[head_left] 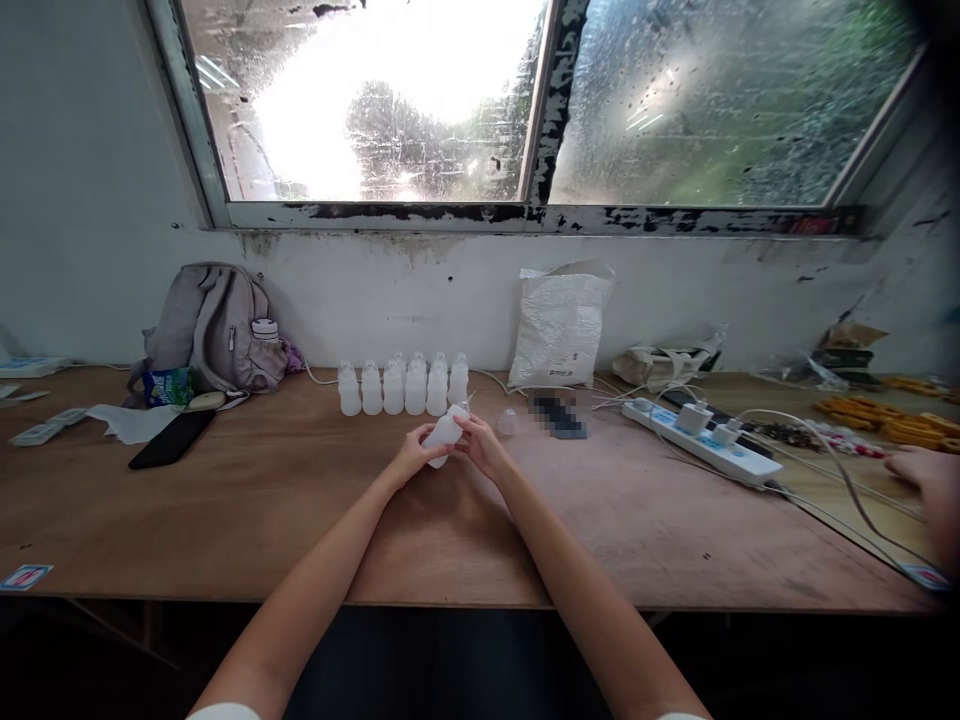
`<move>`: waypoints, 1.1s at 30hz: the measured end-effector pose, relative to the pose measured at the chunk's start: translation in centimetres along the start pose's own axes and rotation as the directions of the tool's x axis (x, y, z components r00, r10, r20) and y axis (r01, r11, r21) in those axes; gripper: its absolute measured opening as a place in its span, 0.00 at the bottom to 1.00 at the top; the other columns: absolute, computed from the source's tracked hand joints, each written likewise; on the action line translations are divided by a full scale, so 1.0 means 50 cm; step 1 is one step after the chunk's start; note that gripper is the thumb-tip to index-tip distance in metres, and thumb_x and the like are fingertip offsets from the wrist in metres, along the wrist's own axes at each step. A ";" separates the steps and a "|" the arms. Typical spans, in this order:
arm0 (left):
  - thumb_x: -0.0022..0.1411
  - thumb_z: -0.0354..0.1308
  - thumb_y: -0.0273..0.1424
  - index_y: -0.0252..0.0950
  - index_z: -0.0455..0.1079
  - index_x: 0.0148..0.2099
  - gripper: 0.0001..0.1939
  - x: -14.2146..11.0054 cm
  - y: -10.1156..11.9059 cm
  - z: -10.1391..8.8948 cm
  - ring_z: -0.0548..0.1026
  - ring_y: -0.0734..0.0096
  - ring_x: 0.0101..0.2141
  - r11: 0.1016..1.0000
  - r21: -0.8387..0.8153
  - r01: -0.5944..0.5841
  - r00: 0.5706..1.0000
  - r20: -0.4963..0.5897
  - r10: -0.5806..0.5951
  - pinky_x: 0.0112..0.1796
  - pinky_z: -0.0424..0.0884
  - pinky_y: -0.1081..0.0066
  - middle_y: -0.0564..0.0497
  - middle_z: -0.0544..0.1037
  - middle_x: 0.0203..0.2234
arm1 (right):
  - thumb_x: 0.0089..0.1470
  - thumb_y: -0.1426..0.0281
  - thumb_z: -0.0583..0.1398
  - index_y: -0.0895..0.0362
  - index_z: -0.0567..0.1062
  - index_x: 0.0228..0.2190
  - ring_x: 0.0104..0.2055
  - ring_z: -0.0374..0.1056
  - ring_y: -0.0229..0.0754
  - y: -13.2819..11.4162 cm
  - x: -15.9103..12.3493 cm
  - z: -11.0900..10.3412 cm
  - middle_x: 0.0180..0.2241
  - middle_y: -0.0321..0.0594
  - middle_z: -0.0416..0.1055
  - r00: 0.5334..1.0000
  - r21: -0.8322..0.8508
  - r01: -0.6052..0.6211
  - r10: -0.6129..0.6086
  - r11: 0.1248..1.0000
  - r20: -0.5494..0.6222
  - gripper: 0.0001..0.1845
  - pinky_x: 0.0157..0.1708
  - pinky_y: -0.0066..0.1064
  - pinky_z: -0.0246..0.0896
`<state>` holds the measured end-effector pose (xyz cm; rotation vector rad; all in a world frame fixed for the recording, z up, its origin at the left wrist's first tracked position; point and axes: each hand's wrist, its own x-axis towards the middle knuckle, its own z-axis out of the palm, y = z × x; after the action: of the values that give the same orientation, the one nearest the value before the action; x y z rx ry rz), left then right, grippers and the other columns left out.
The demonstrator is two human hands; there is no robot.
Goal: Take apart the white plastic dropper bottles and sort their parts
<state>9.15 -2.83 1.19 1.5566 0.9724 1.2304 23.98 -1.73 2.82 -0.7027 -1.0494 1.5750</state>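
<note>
Both of my hands hold one small white plastic bottle (444, 433) tilted on its side above the wooden table (300, 520). My left hand (415, 455) grips its lower body. My right hand (480, 443) pinches the top end near the cap. Just beyond them stands a row of several identical white bottles (401, 387) with clear caps. A loose clear cap (507, 422) lies on the table to the right of my right hand.
A grey backpack (214, 328) and a black phone (172, 438) lie at the left. A white plastic bag (559, 325) leans on the wall. A power strip (705, 440) with cables runs to the right, where another person's hand (926, 478) rests.
</note>
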 end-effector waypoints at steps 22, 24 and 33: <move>0.38 0.65 0.37 0.34 0.69 0.44 0.27 0.015 -0.021 -0.014 0.70 0.61 0.39 0.964 0.258 -0.066 0.985 -0.136 0.104 0.41 0.64 0.67 0.47 0.74 0.37 | 0.41 0.59 0.59 0.54 0.72 0.33 0.37 0.66 0.42 0.003 0.005 -0.001 0.33 0.38 0.71 0.993 -0.090 -0.011 0.001 0.996 -0.115 0.16 0.29 0.29 0.60; 0.39 0.64 0.37 0.32 0.69 0.43 0.26 0.021 -0.025 -0.023 0.70 0.60 0.39 0.967 0.252 -0.048 0.982 -0.165 0.091 0.40 0.64 0.67 0.46 0.74 0.37 | 0.41 0.61 0.59 0.54 0.73 0.33 0.39 0.65 0.43 0.002 0.007 -0.004 0.35 0.38 0.72 0.994 -0.084 0.001 -0.010 0.996 -0.108 0.16 0.31 0.29 0.60; 0.42 0.63 0.37 0.32 0.69 0.41 0.23 0.009 -0.009 -0.026 0.70 0.65 0.36 0.991 0.135 -0.021 0.996 -0.083 0.033 0.37 0.65 0.71 0.48 0.74 0.34 | 0.37 0.65 0.63 0.54 0.73 0.32 0.38 0.66 0.42 -0.004 0.003 -0.007 0.34 0.38 0.72 0.998 -0.051 0.028 -0.031 0.998 -0.060 0.15 0.33 0.30 0.61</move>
<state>7.95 -2.08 1.02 1.6371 1.1119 1.2809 24.34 -1.48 2.86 -0.7620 -1.0526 1.4974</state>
